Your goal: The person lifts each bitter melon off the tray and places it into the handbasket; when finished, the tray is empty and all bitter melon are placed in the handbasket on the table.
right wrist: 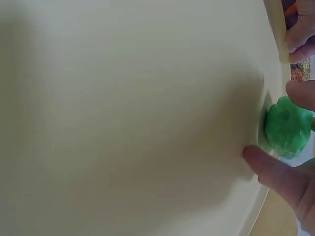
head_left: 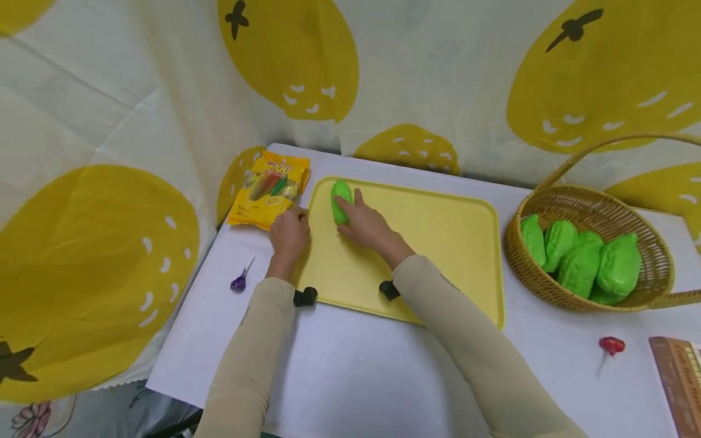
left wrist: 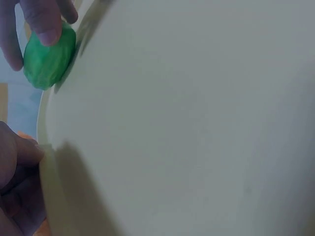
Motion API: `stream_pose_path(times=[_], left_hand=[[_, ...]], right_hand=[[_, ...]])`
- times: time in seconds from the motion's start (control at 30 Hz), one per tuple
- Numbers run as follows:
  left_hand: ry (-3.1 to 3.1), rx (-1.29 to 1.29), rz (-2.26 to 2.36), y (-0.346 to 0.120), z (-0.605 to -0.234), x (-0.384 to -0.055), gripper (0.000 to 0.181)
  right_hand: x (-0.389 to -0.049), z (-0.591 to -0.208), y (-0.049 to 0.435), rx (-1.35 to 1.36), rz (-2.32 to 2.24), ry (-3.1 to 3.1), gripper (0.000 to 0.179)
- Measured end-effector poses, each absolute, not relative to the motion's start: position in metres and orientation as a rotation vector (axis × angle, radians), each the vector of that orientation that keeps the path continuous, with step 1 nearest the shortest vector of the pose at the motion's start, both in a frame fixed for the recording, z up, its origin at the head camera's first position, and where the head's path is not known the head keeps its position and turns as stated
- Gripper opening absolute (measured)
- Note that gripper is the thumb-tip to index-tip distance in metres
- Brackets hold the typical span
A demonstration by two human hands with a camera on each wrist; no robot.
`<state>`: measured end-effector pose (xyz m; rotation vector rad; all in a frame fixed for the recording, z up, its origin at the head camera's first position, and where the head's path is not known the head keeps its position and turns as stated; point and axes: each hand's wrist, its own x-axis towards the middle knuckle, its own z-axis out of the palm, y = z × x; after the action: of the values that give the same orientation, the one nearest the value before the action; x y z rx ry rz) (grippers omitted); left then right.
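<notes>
A green lumpy model fruit (head_left: 341,204) lies lengthwise along the left rim of a yellow tray (head_left: 438,243). My right hand (head_left: 372,226) grips this fruit, with fingers laid over it and the thumb at its near end. One fingertip stretches away from it, low over the tray floor in the right wrist view. The same fruit (left wrist: 49,61) appears in the left wrist view between the right hand's fingers (left wrist: 47,29). With thumb and curled fingers, my left hand (head_left: 290,234) pinches the tray's left rim, close beside a yellow candy bag (head_left: 268,188).
At right stands a wicker basket (head_left: 515,243) with several green model fruits (head_left: 619,264). A purple lollipop (head_left: 238,282) lies left of the tray, a red lollipop (head_left: 611,345) below the basket. A brown packet (head_left: 676,380) sits at the right edge. Patterned cloth (head_left: 427,79) hangs behind the table.
</notes>
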<state>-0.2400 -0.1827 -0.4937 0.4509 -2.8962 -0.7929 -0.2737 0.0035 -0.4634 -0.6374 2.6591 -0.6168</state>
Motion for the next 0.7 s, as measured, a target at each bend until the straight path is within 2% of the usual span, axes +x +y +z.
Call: stream_pose_path(times=[0.3, 0.5, 0.7], left_hand=[[-2.893, 0.441, -0.776, -0.18, -0.494, -0.238, 0.024], [-2.878, 0.442, -0.774, -0.181, -0.492, -0.239, 0.023], [-2.887, 0.434, -0.778, -0.181, -0.492, -0.239, 0.024]], right_hand=[[-0.271, -0.463, -0.009, -0.639, -0.481, 2.724, 0.07], [-0.272, -0.468, -0.013, -0.675, -0.567, 2.741, 0.06], [-0.272, -0.467, -0.011, -0.685, -0.638, 2.735, 0.058]])
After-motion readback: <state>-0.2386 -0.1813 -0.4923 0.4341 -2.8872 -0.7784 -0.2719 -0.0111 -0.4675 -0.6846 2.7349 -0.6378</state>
